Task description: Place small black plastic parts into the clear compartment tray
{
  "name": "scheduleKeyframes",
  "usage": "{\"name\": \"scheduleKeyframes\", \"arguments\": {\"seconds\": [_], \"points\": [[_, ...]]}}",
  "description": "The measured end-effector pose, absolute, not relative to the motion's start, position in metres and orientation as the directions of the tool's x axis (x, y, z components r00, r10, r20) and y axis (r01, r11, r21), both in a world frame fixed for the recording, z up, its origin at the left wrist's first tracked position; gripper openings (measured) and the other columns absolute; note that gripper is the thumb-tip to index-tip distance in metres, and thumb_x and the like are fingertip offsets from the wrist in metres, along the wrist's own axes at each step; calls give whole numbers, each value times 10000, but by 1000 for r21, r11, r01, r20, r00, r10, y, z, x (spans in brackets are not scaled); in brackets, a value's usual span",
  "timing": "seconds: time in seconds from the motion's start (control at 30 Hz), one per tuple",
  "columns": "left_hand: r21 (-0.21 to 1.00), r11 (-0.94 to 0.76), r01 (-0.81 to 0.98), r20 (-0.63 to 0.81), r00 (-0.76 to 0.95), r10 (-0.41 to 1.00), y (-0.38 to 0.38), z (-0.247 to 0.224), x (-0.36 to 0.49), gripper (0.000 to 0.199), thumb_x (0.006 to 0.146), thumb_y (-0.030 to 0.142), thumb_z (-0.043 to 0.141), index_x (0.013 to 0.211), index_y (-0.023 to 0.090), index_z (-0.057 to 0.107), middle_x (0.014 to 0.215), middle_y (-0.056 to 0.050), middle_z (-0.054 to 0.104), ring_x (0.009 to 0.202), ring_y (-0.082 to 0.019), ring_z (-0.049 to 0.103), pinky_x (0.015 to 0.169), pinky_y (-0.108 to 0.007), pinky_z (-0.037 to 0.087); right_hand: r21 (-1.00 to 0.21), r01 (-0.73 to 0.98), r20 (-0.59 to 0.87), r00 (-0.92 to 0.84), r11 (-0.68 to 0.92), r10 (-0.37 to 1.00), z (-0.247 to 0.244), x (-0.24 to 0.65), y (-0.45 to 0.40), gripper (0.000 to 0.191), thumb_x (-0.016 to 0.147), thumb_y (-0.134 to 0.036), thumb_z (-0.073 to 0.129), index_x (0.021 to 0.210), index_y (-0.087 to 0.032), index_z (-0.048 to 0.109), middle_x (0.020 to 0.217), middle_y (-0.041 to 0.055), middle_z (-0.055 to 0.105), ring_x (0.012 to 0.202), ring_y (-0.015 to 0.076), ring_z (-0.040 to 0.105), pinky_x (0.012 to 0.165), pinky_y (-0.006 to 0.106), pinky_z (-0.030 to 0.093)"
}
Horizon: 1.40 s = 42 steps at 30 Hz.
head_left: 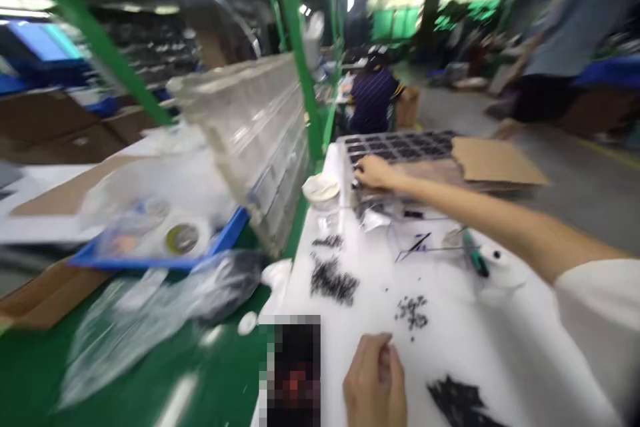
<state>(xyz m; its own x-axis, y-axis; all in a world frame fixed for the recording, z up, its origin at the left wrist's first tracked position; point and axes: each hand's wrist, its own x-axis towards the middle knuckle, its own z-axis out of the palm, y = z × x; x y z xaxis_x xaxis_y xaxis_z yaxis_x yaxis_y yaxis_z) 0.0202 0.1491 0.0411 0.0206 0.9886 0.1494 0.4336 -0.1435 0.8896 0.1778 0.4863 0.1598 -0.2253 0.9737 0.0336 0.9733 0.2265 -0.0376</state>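
My right hand (376, 172) reaches far forward to the near left corner of a divided tray (343, 147) with dark contents. Its fingers are closed at the tray's edge, and what they hold is too blurred to make out. Close to me, my left hand (373, 377) rests over the white work surface (370, 310), thumb and fingers pinched together. Anything in that pinch is hidden or too small to name. Beyond it lie a loose scatter of small black parts (413, 312) and a denser black heap (333, 280). Black strip-like pieces (463, 401) lie to its right.
A green-handled tool (473, 252) lies under my right forearm. Left of the tray stands a pale bowl (321, 188). Cardboard (500, 161) covers part of the tray. Clear stacked bins (250, 140), a blue tray (150, 260) and a plastic bag (130, 327) are leftward. People are farther off.
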Motion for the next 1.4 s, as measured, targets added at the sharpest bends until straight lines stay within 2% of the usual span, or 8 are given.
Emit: {"name": "scheduleKeyframes", "arguments": {"seconds": [0.13,0.27,0.6,0.97,1.17,1.4], "points": [[888,-35,459,28,21,999,134,57,18,192,972,154,508,1075,222,655,877,1,638,754,-150,615,706,-316,519,-78,967,8,-241,241,971,135,185,514,304,984,-353,602,1220,-165,631,1255,96,633,1077,238,643,921,438,554],[895,-6,447,-2,17,1000,138,63,21,156,965,159,544,1080,196,643,905,-8,640,755,-156,609,702,-331,522,-85,972,44,-218,221,975,123,196,528,324,985,-352,600,1206,-117,633,1229,118,642,1097,248,642,943,458,537],[907,-19,420,3,39,999,135,64,20,151,979,169,536,1094,195,632,907,-11,633,766,-159,603,692,-329,518,-92,978,142,-174,187,975,113,207,530,394,998,-381,575,1228,-65,622,1259,163,624,1125,252,633,986,456,504],[912,-47,408,31,46,998,135,62,20,141,973,183,554,1089,198,632,907,-11,638,752,-157,601,697,-331,524,-59,965,121,-248,256,961,110,206,527,329,1002,-328,580,1229,-92,615,1255,145,626,1099,231,637,961,460,514],[911,-42,411,28,41,999,135,62,20,142,975,191,558,1093,200,636,915,-14,647,761,-158,610,713,-339,534,-68,973,112,-211,220,971,110,205,533,352,976,-371,612,1234,-132,622,1280,124,624,1152,260,618,995,499,499],[907,-35,420,25,31,999,136,62,21,131,974,200,566,1084,195,638,912,-14,648,752,-156,611,700,-333,535,-73,981,94,-171,178,981,112,204,538,351,982,-372,603,1227,-121,624,1268,128,627,1133,252,626,984,486,506]]}}
